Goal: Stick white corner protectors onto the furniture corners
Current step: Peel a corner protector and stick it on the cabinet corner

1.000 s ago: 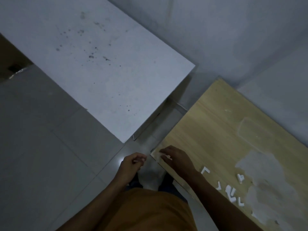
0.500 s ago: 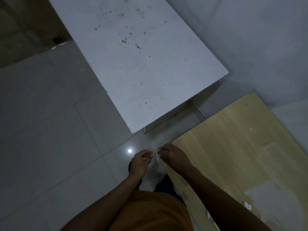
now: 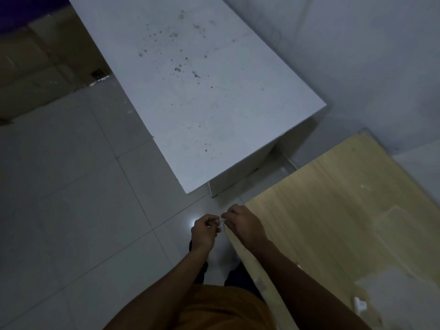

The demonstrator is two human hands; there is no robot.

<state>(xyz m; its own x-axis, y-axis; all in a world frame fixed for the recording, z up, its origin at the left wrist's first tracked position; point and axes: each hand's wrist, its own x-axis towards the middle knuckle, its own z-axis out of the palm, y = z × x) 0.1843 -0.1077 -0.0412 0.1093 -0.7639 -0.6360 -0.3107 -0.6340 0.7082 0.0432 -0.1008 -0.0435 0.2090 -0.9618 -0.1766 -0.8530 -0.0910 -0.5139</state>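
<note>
Closing together at the near corner of the wooden table (image 3: pixel 333 210), the left hand (image 3: pixel 203 233) and right hand (image 3: pixel 245 225) now pinch a small white corner protector (image 3: pixel 221 225) between them; earlier they were apart, so sticking seems imminent.

A tiny white corner protector (image 3: pixel 221 224) is pinched right off the near corner of the light wood tabletop (image 3: pixel 333 210), mostly hidden. Another white protector (image 3: pixel 360 306) is left lying further back on that top.
</note>
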